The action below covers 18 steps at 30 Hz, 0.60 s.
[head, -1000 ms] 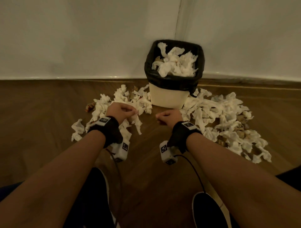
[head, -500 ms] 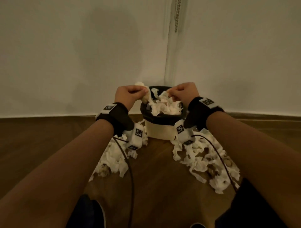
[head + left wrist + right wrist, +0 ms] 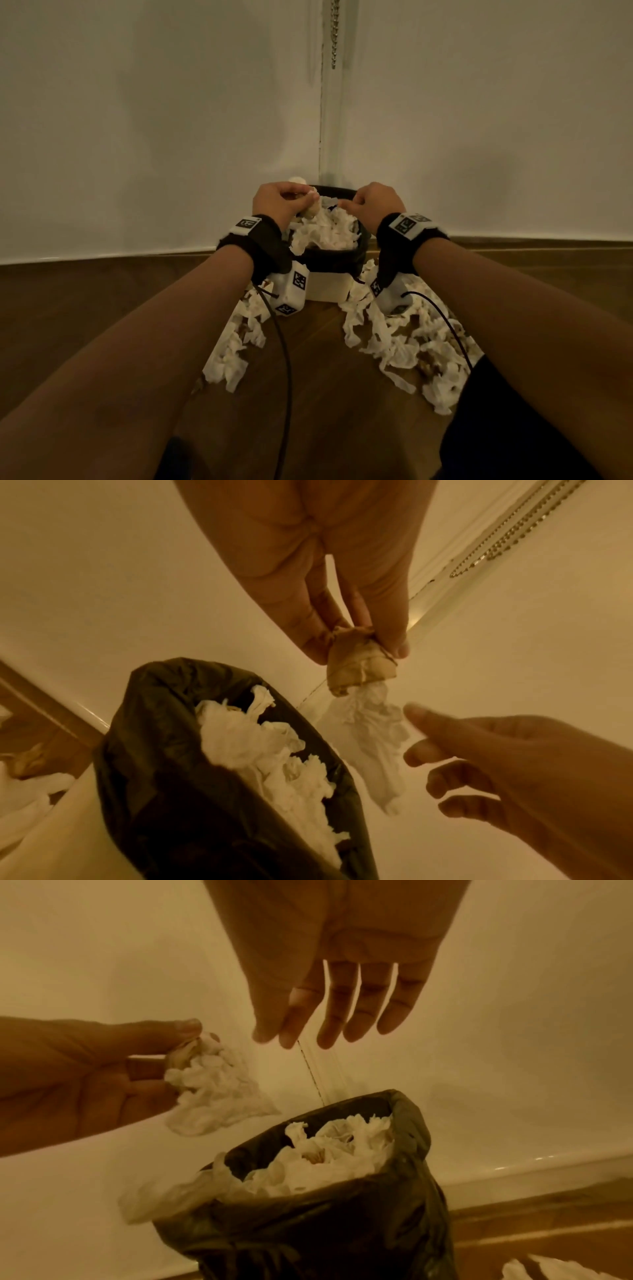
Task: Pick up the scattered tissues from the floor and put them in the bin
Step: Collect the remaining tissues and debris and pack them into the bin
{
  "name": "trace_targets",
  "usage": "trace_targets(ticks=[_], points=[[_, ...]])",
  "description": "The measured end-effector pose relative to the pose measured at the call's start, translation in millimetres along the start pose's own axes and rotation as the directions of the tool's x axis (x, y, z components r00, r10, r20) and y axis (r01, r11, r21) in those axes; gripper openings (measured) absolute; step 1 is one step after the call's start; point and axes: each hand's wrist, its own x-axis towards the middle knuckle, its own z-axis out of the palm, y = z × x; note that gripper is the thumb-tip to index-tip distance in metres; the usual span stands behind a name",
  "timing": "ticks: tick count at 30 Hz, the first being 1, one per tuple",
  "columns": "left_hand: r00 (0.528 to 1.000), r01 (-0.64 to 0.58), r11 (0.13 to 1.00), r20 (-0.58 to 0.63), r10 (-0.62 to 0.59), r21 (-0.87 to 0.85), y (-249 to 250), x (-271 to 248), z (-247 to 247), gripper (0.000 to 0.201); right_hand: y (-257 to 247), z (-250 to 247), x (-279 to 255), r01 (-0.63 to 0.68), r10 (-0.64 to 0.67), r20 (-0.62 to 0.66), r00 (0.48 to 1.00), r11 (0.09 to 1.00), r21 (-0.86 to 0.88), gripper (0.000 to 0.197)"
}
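Note:
A cream bin with a black liner (image 3: 334, 255) stands in the wall corner, heaped with white tissues (image 3: 325, 233). My left hand (image 3: 284, 202) is above the bin's left rim and pinches a crumpled, partly stained tissue (image 3: 366, 723) between thumb and fingers, so that it dangles. My right hand (image 3: 370, 204) hovers over the right rim. In the right wrist view its fingers (image 3: 342, 1020) are straight and spread, with nothing in them. One tissue (image 3: 164, 1196) droops over the liner's edge (image 3: 342, 1218).
Scattered tissues lie on the wooden floor in a pile to the left (image 3: 236, 346) of the bin and a wider one to the right (image 3: 404, 339). White walls meet behind the bin, and a bead chain (image 3: 335, 34) hangs in the corner. Cables trail from both wrists.
Both hands have risen from the floor piles to above the bin. The right hand's fingers have straightened and it holds nothing now; the left still pinches its tissue.

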Motion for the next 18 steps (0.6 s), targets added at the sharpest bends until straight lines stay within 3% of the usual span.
trace_targets(ticks=[3, 7, 10, 13, 16, 18], points=[[1.0, -0.027, 0.999, 0.003, 0.027, 0.017, -8.7, 4.5, 5.1, 0.012, -3.5, 6.3, 3.6, -0.032, 0.032, 0.007, 0.999, 0.999, 0.021, 0.047], [0.999, -0.039, 0.997, 0.023, 0.037, 0.063, -23.9, 4.7, 12.1, 0.016, -10.6, 11.9, 1.4, 0.003, -0.005, 0.046, 0.999, 0.999, 0.033, 0.033], [0.995, -0.054, 0.943, 0.101, 0.022, 0.327, -34.1, 1.6, 15.6, 0.024, -15.3, 16.1, 0.0, 0.086, -0.082, 0.054, 0.995, 0.994, -0.075, 0.034], [0.992, -0.122, 0.882, 0.066, 0.103, 0.454, -33.9, -3.2, 12.7, 0.027, -15.6, 25.3, -1.8, 0.179, -0.174, 0.039, 0.984, 0.964, -0.197, 0.035], [0.978, -0.146, 0.828, -0.049, 0.205, 0.541, -33.3, -8.0, -1.1, 0.021, -20.1, 34.3, -4.8, 0.311, -0.283, 0.155, 0.946, 0.929, -0.202, 0.037], [0.971, -0.192, 0.794, -0.005, 0.239, 0.577, -38.2, -14.2, -10.5, 0.019, -26.6, 42.9, -7.9, 0.435, -0.36, 0.293, 0.885, 0.865, -0.251, 0.039]])
